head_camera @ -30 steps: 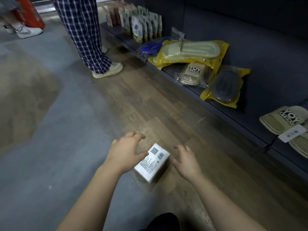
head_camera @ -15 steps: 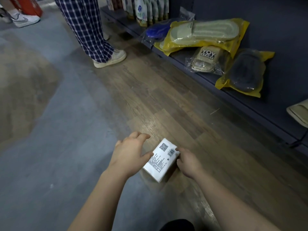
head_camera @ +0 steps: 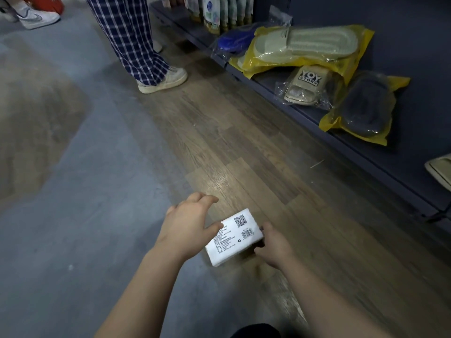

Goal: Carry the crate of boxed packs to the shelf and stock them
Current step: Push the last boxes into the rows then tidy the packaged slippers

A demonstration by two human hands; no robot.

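**White pack on the floor between two hands**

The floor (head_camera: 219, 132) fills most of the view: wood-grain planks down the middle and grey patches toward nine o'clock. A dark blue low shelf (head_camera: 366, 147) runs from twelve o'clock down to four o'clock. On it lie bagged slippers: a pale green pair in a yellow bag (head_camera: 305, 45), a beige slipper printed "YOY STORY" (head_camera: 305, 86) in clear wrap, and a dark pair in a yellow bag (head_camera: 363, 108) at two o'clock. A blue item in clear plastic (head_camera: 231, 41) sits beside the green pair, with a row of upright pouches (head_camera: 219, 11) behind it at twelve o'clock. At eleven o'clock stands another person's leg in checked trousers (head_camera: 131, 37) with a cream sneaker (head_camera: 163, 80).

At six o'clock a white boxed pack (head_camera: 235, 236) sits on the planks. It is a flat rectangle, turned diagonally. Its upper face carries a QR code at the far corner, a barcode near the right edge and rows of small print too fine to read.

The left hand (head_camera: 188, 225) hovers over the pack's left side, fingers spread and curved, thumb resting on the top face. The right hand (head_camera: 273, 245) is at the pack's right edge, fingers curled against it; whether they actually grip it is hard to tell.
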